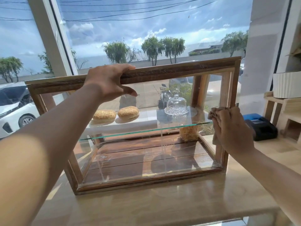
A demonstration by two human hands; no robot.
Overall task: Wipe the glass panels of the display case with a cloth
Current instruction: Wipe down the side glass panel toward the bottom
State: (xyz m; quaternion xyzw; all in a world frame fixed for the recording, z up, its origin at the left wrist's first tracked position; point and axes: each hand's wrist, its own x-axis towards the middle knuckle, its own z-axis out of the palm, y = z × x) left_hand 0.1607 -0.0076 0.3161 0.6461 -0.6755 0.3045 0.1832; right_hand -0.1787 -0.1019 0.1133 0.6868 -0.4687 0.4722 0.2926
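A wooden-framed display case (pixel 162 74) with glass panels stands on the counter before a big window. My left hand (pixel 109 82) grips its top front rail, fingers over the wood and thumb below against the glass. My right hand (pixel 231 126) is closed on a crumpled brown cloth (pixel 216 111) and presses it against the front glass panel (pixel 146 152) beside the right post. Streaks run down the lower glass. Inside, a glass shelf (pixel 146 130) carries two sesame buns (pixel 114 114) and a small glass dome dish (pixel 176 106).
The beige counter (pixel 162 201) runs toward me and ends at a front edge. A black and blue device (pixel 260 128) sits right of the case. Light wooden shelving (pixel 285 108) with a white ribbed pot (pixel 286 84) stands at far right. A window frame post (pixel 48 38) rises behind on the left.
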